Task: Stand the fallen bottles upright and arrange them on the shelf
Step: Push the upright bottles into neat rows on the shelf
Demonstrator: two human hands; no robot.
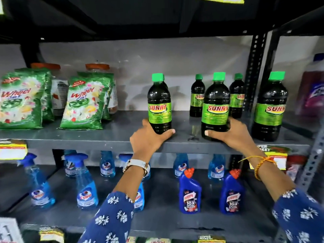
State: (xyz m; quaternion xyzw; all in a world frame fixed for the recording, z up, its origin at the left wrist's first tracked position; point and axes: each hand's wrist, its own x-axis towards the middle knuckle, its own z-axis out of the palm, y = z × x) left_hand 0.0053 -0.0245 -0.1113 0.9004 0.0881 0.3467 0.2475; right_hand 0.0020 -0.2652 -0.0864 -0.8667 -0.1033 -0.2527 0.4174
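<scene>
Left hand [149, 137] grips upright Sunny bottle [159, 104]; right hand [231, 132] grips second bottle [216, 106]; both standing on grey shelf [98, 137].

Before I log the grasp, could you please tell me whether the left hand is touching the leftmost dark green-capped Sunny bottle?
Touching. The head view shows the left hand wrapped around the base of the leftmost dark green-capped Sunny bottle, thumb across its front.

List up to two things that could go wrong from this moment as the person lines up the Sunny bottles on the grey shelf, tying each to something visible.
1. Both front bottles stand close to the shelf edge; the one in the left hand could tip off if nudged outward.
2. The bottle in the right hand has two smaller Sunny bottles just behind it; pushing it back may topple them.
</scene>
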